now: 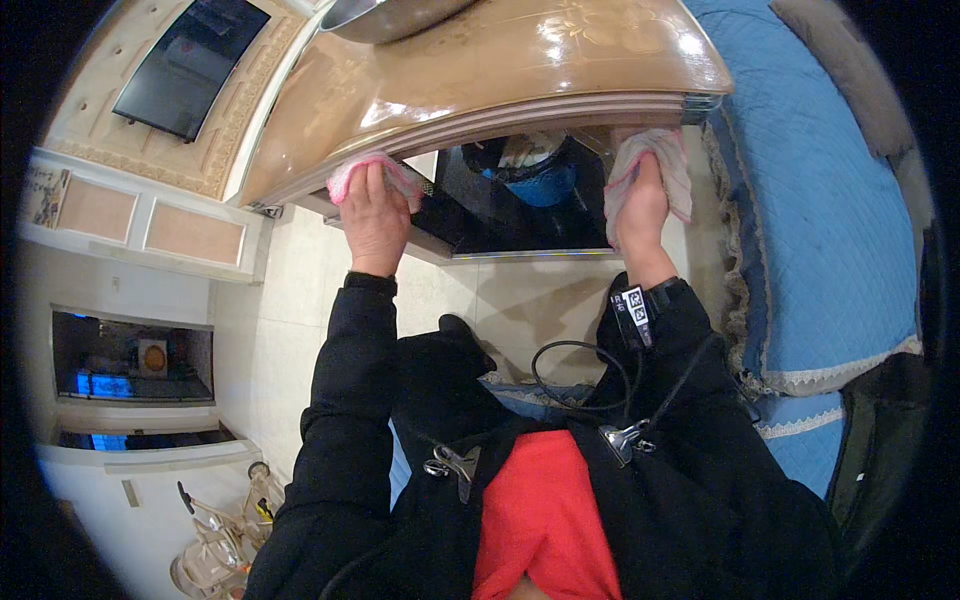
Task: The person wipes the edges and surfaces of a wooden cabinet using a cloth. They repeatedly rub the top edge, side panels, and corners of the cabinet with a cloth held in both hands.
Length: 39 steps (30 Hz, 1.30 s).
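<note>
A glossy tan coffee table with a floral pattern and a ridged front edge stands before me. My left hand holds a white cloth with pink trim against the left part of that edge, fingers laid over it. Towards the table's right end, my right hand grips a second pink-trimmed cloth, bunched around its fingers, which are partly hidden. Between the hands, a blue bin with a black liner stands on the shiny black lower shelf.
A metal bowl sits on the tabletop. To the right is a sofa with a blue quilted cover. Pale floor tiles run along the left, past a beige stroller-like frame. A dark cable loops near my right sleeve.
</note>
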Available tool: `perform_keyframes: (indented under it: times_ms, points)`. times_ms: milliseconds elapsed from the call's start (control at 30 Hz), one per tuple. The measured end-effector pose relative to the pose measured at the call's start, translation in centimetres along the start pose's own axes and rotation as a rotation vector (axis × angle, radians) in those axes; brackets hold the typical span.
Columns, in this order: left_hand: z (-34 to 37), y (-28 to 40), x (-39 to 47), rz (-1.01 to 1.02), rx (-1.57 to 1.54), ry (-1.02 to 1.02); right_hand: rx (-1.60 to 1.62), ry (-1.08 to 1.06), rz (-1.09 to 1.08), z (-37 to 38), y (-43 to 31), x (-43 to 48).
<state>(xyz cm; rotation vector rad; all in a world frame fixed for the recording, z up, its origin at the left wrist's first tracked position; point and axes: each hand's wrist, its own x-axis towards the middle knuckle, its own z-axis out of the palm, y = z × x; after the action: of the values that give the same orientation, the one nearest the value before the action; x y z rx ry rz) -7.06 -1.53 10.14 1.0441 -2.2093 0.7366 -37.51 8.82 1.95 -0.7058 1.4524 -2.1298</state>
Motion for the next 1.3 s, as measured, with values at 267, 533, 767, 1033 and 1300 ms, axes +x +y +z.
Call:
perform_keyframes:
  times_ms: [267, 533, 767, 1033, 1300]
  points:
    - [3.0, 7.1, -0.7, -0.237, -0.285, -0.132, 0.106, 0.107, 0.132, 0.3, 0.7, 0.4]
    - [3.1, 8.5, 1.9, 0.165, -0.2, 0.057, 0.066, 0.096, 0.151, -0.6, 1.6, 0.5]
    - [2.9, -0.5, -0.9, -0.253, -0.141, 0.265, -0.031, 0.141, -0.041, -0.3, 2.8, 0.9]
    - [2.1, 11.3, 2.7, 0.033, -0.22, 0.202, 0.158, 0.199, 0.298, -0.6, 2.3, 0.8]
    - [2.0, 1.2, 0.6, 0.024, -0.095, 0.14, 0.301, 0.161, 0.24, 0.1, 0.7, 0.8]
